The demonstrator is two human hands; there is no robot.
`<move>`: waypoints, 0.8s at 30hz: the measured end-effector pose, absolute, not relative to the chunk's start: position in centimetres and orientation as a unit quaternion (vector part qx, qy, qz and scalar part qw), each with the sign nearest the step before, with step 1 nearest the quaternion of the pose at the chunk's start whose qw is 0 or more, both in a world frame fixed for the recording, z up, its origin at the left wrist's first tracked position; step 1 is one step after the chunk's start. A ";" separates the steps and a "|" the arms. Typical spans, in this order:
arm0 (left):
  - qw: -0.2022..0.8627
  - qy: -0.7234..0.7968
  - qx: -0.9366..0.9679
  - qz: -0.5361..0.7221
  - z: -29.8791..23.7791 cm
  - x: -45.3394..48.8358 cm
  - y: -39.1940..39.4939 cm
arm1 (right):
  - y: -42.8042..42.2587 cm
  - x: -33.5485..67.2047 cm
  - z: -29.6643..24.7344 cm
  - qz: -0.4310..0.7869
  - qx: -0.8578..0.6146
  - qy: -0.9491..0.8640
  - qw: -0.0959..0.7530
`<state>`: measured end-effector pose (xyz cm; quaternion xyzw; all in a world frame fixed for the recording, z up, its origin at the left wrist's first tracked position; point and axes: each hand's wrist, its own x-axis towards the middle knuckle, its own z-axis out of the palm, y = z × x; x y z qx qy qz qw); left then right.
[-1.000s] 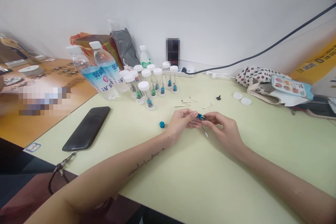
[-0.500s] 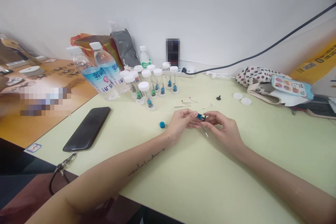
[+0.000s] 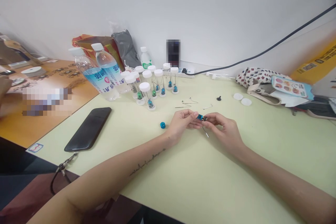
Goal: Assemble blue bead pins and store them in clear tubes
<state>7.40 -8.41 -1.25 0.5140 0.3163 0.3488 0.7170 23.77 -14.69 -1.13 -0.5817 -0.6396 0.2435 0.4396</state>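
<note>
My left hand (image 3: 185, 120) pinches a small blue part (image 3: 200, 117) between thumb and fingers. At the part's right end, my right hand (image 3: 223, 126) grips a small black piece (image 3: 204, 119) with thumb and fingertips. Below the fingers a thin metal rod (image 3: 206, 132) sticks out; what holds its upper end is hidden. A round blue knob (image 3: 162, 125) lies left of my left hand. Beyond the hands lie several thin bent wires (image 3: 190, 103), a short hooked wire (image 3: 208, 106) and a black flanged piece (image 3: 218, 98).
Several white-capped clear tubes (image 3: 147, 96) with blue or green parts stand at the back left, beside two water bottles (image 3: 107, 73). A phone (image 3: 88, 129) lies left. White discs (image 3: 246, 102) and a patterned pouch (image 3: 254, 76) are right. A co-worker's hand (image 3: 4, 85) shows far left.
The view has shifted slightly. The black piece in my right fingers has tilted or shifted a little against the blue part. Another person's hand has come in at the left edge.
</note>
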 end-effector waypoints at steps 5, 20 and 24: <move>0.713 0.316 0.520 0.349 -1.3 7.4 -8.4 | -14.7 23.7 -1.1 0.246 -0.586 -0.632 0.444; 0.711 0.317 0.521 0.351 -1.2 7.4 -8.5 | -14.7 23.7 -1.1 0.245 -0.586 -0.630 0.447; 0.712 0.315 0.520 0.351 -1.2 7.4 -8.5 | -14.7 23.7 -1.1 0.243 -0.583 -0.632 0.450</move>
